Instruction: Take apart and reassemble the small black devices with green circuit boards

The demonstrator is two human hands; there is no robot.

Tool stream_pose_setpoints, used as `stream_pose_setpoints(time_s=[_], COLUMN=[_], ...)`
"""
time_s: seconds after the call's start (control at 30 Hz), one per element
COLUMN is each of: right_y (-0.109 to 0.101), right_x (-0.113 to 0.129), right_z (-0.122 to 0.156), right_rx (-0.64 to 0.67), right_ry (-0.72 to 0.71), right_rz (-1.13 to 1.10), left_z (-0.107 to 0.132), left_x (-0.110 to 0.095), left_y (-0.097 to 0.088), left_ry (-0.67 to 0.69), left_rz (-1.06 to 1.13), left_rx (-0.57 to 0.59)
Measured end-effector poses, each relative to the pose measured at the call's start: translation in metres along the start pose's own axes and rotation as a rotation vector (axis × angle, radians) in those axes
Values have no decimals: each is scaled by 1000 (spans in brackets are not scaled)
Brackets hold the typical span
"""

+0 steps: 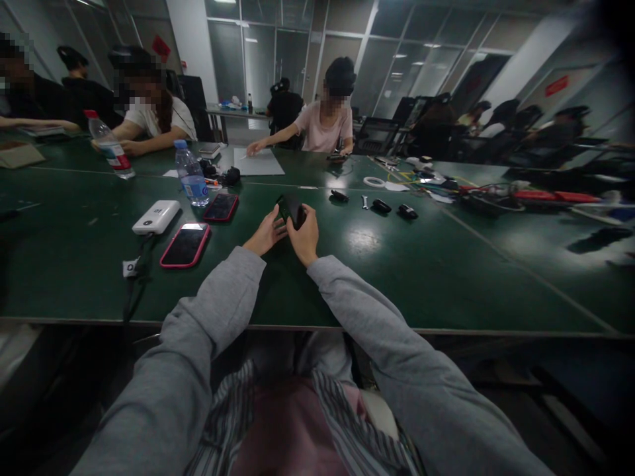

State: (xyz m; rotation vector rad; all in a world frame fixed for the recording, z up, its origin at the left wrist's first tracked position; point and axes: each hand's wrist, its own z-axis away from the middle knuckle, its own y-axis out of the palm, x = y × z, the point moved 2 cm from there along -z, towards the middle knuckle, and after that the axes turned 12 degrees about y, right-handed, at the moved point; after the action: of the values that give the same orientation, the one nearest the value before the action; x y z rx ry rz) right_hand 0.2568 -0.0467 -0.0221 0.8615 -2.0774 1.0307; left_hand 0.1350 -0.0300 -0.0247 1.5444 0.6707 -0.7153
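Note:
Both my hands meet over the green table (pixel 377 277), holding one small dark object (pixel 292 210) between them. My left hand (pixel 265 235) grips its near left side with the thumb up against it. My right hand (pixel 303 237) wraps the right side, fingers curled over the top. The object is black and roughly palm-sized; what it is stays unclear in the dim light. Grey sleeves cover both my arms.
Left of my hands lie a pink-cased phone (pixel 185 244), a red-cased phone (pixel 221 207), a white power bank (pixel 156 217) and two water bottles (pixel 191 173). Small black parts (pixel 381 205) lie to the right, cables and tools (pixel 496 195) farther right. Other people sit across the table.

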Motion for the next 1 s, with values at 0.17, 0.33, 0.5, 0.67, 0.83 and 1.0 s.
stream_pose_setpoints(time_s=[0.17,0.33,0.5,0.67,0.83,1.0], right_y=[10,11,7,7,4,4], right_x=[13,22,24,25,25,21], right_z=[14,27,28,28,29,26], right_rx=[218,228,152,215,261,291], right_ry=[-266,-359,-253,-272,-230,-173], right_rz=[223,218,112,20,41,95], left_z=[-4,-6,-4,-1,4,4], left_x=[4,0,-4,-12,-13,-7], left_y=[-5,-17,-16,-10,-6,-9], left_ry=[33,28,53,64,-3,-57], left_rz=[32,97,170,189,104,47], left_rx=[-99,-129,-46,-71,-20,5])
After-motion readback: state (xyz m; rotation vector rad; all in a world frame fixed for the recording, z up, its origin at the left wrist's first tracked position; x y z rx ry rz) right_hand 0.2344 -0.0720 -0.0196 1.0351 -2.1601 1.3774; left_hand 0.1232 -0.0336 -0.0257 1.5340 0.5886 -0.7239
